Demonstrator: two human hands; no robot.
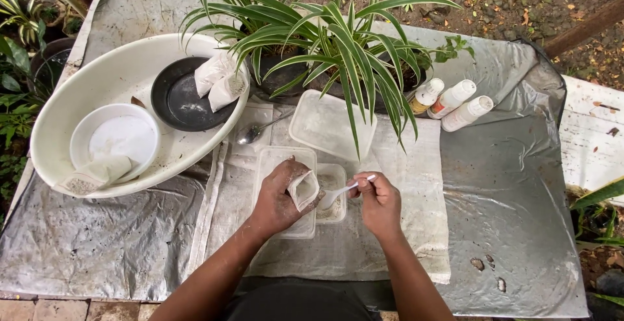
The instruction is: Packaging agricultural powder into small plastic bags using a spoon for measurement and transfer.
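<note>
My left hand (pixel 278 197) holds a small white pouch (pixel 303 189) with its mouth open, above a clear rectangular container (pixel 286 160). My right hand (pixel 379 202) grips a white plastic spoon (pixel 341 192) whose bowl points toward the pouch's mouth. Under the spoon sits a small clear tub (pixel 332 207) with pale granules inside. Both hands hover over a white cloth (pixel 416 191) spread on grey plastic sheeting.
A large white basin (pixel 84 87) at the left holds a black dish (pixel 179 103), a white bowl (pixel 116 135) and filled pouches. A metal spoon (pixel 250 133), a clear lid (pixel 331 124), three white bottles (pixel 452 103) and striped-leaf potted plants (pixel 325 35) lie beyond.
</note>
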